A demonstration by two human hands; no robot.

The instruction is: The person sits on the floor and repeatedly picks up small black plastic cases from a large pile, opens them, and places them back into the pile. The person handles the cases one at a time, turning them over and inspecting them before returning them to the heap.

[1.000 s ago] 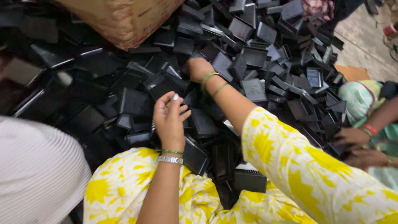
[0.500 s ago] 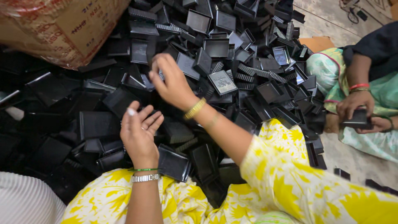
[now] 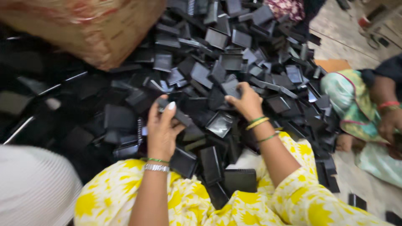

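Step in hand: sorting by hand through a large heap of flat black plastic casings (image 3: 234, 62); both hands are down in the pile, each on a piece.
Left hand (image 3: 161, 129): fingers curled around a small black rectangular plastic piece (image 3: 178, 115), thumb on top, lifting it just clear of the pile. A silver bracelet and a thin green bangle (image 3: 157, 164) sit at the wrist.
Right hand (image 3: 247, 102): fingers bent down over a flat black plastic tile (image 3: 231, 88) near the middle of the heap, gripping its edge. The frame is motion-blurred, so whether the tile is lifted or only touched I cannot tell. Yellow and green bangles (image 3: 257, 123) ring that wrist.
Where the pieces are: both lie at the near centre of the heap, well apart from each other, just ahead of the person's lap in yellow floral cloth (image 3: 197, 201).
Next move, as a judgement: each piece would need a firm pinch and a straight lift, since neighbouring casings overlap and could slide.
Surface: the heap covers most of the floor; bare pale concrete floor (image 3: 360, 184) shows only at the right.
Room: a brown cardboard box (image 3: 96, 29) rests on the heap at upper left. A white ribbed cloth (image 3: 33, 188) fills the lower left. A co-worker in a pale green garment (image 3: 356, 109) sits at the right, hand (image 3: 391, 125) near the pile's edge.
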